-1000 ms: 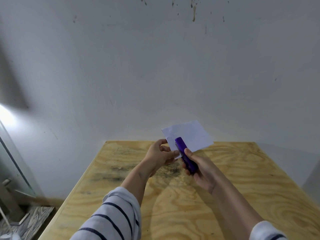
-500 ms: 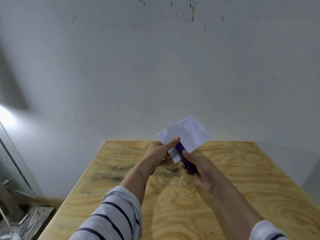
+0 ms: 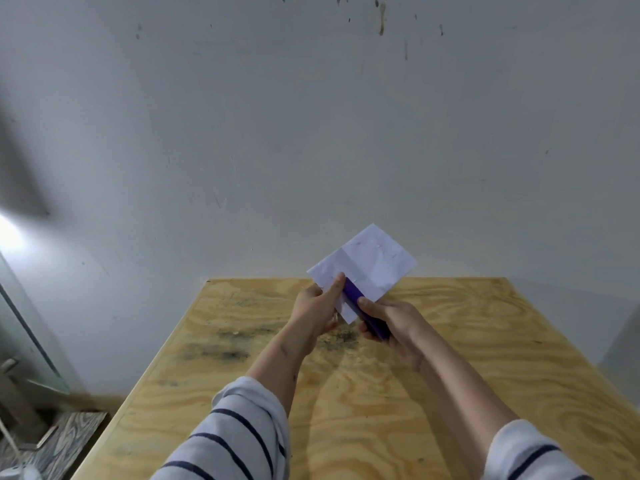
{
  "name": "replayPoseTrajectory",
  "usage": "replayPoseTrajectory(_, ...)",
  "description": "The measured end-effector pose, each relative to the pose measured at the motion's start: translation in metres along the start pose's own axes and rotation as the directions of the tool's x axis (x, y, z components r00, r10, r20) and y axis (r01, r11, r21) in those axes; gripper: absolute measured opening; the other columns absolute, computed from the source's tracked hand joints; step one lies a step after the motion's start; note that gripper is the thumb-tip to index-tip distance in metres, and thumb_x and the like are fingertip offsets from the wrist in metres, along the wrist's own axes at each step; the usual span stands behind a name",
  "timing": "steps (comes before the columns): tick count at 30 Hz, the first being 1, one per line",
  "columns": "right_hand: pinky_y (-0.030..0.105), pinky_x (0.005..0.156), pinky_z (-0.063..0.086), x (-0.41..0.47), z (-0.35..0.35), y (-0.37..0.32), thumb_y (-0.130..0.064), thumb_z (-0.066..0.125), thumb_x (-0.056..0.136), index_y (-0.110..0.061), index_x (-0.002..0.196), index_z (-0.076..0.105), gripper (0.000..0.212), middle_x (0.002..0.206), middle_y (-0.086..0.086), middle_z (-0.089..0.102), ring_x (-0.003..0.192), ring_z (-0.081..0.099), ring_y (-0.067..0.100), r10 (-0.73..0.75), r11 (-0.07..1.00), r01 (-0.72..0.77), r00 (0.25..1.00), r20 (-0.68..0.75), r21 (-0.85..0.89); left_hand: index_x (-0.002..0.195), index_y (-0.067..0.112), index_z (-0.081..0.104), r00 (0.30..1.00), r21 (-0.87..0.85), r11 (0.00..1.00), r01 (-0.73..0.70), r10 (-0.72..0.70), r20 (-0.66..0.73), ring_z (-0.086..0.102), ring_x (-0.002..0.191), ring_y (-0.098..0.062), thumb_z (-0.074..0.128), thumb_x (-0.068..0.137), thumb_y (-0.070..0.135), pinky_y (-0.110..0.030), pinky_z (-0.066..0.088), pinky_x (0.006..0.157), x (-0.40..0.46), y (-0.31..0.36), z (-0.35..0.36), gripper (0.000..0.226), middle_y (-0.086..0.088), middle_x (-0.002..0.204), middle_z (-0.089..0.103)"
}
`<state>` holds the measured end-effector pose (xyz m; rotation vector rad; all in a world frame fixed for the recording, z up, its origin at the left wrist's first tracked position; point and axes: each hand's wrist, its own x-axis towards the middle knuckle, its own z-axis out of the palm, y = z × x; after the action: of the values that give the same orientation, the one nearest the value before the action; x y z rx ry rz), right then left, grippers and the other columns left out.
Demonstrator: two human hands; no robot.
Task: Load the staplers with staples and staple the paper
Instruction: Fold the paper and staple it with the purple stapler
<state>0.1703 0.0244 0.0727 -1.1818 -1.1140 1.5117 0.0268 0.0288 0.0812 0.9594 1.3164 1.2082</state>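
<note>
A folded white paper (image 3: 370, 263) with several staples in it is held up above the far part of the plywood table (image 3: 450, 358). My left hand (image 3: 317, 311) pinches its lower left corner, thumb on top. My right hand (image 3: 393, 329) grips a purple stapler (image 3: 360, 304), thumb pressing on its top. The stapler's front end lies over the paper's lower edge, right beside my left thumb. The stapler's underside and mouth are hidden by the paper and my fingers.
A grey wall (image 3: 311, 133) rises straight behind the table's far edge. Dark smudges (image 3: 221, 351) mark the wood left of my hands. At the lower left, past the table's edge, are a metal frame (image 3: 24, 327) and patterned floor (image 3: 62, 441).
My left hand turned the paper and shifted its grip to the lower corner, thumb now on top. The paper tilted up to the right. The stapler's front now sits over the paper's edge.
</note>
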Motion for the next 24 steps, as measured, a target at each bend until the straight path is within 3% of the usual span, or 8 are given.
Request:
replayPoseTrajectory(4,0.033,0.068,0.052,0.002,-0.005,0.007,-0.028,0.07,0.081,0.004,0.091,0.067,0.034,0.068,0.011,0.064,0.065,0.059,0.023,-0.016,0.995,0.019,0.999,0.032,-0.095,0.114,0.014,0.059,0.994,-0.017,0.997,-0.073,0.072,-0.079,0.07,0.082,-0.018,0.066,0.089,0.029,-0.03,0.06,0.06,-0.002,-0.001,-0.005,0.03,-0.006,0.1,0.07)
replayPoseTrajectory(8,0.028,0.06,0.051,0.003,-0.001,0.011,-0.026,0.073,0.079,-0.001,0.083,0.071,0.026,0.067,0.01,0.064,0.062,0.06,0.022,-0.013,0.995,0.013,1.0,0.005,-0.103,0.114,0.006,0.058,0.992,-0.143,0.988,-0.06,0.043,-0.119,0.069,0.078,-0.022,0.06,0.093,0.015,-0.027,0.058,0.053,-0.007,-0.003,-0.01,0.023,-0.012,0.099,0.069)
replayPoseTrajectory(12,0.028,0.055,0.05,0.009,-0.003,0.007,-0.02,0.07,0.08,-0.006,0.07,0.069,0.017,0.056,0.006,0.065,0.053,0.058,0.022,-0.018,0.995,0.003,0.989,-0.147,-0.1,0.114,0.009,0.047,0.953,-0.18,0.974,-0.141,0.084,-0.291,0.067,0.091,-0.026,0.058,0.093,0.005,-0.027,0.059,0.056,-0.002,-0.002,-0.027,0.025,-0.013,0.108,0.061)
replayPoseTrajectory(15,0.025,0.051,0.046,0.017,-0.013,0.01,-0.018,0.067,0.078,-0.002,0.086,0.068,0.018,0.066,0.011,0.064,0.058,0.061,0.028,-0.054,0.986,0.002,0.95,-0.307,-0.166,0.128,0.021,0.032,0.909,-0.187,0.952,-0.241,0.154,-0.387,0.064,0.098,-0.029,0.056,0.092,0.0,-0.031,0.058,0.065,0.004,-0.002,-0.044,0.048,-0.01,0.109,0.054)
replayPoseTrajectory(17,0.027,0.053,0.043,0.023,-0.022,0.016,-0.024,0.067,0.076,-0.006,0.095,0.067,0.026,0.073,0.011,0.066,0.062,0.061,0.026,-0.111,0.951,-0.019,0.91,-0.399,-0.308,0.135,0.023,0.03,0.882,-0.144,0.951,-0.274,0.188,-0.432,0.061,0.096,-0.027,0.057,0.091,0.0,-0.03,0.056,0.064,0.009,-0.006,-0.055,0.056,-0.009,0.106,0.053)
replayPoseTrajectory(20,0.025,0.045,0.035,0.032,-0.035,0.024,-0.031,0.064,0.08,-0.012,0.098,0.064,0.026,0.072,0.007,0.064,0.056,0.054,0.019,-0.222,0.848,-0.068,0.855,-0.469,-0.526,0.13,0.018,0.037,0.845,-0.007,0.97,-0.244,0.209,-0.492,0.061,0.086,-0.021,0.058,0.091,0.003,-0.03,0.053,0.064,0.023,-0.02,-0.068,0.047,-0.011,0.11,0.054)
replayPoseTrajectory(22,0.025,0.047,0.04,0.04,-0.04,0.028,-0.038,0.064,0.08,-0.014,0.1,0.066,0.032,0.075,0.004,0.066,0.06,0.058,0.019,-0.281,0.765,-0.132,0.812,-0.512,-0.63,0.128,0.018,0.041,0.821,0.144,0.975,-0.168,0.22,-0.528,0.059,0.076,-0.018,0.058,0.091,0.01,-0.035,0.052,0.067,0.032,-0.032,-0.076,0.042,-0.013,0.108,0.06)
replayPoseTrajectory(24,0.032,0.06,0.052,0.051,-0.045,0.033,-0.045,0.065,0.077,-0.015,0.099,0.068,0.038,0.079,0.003,0.068,0.071,0.063,0.024,-0.342,0.67,-0.209,0.764,-0.547,-0.712,0.125,0.022,0.042,0.812,0.347,0.936,-0.054,0.244,-0.53,0.06,0.082,-0.027,0.056,0.091,0.02,-0.041,0.052,0.076,0.041,-0.043,-0.083,0.038,-0.012,0.106,0.064)
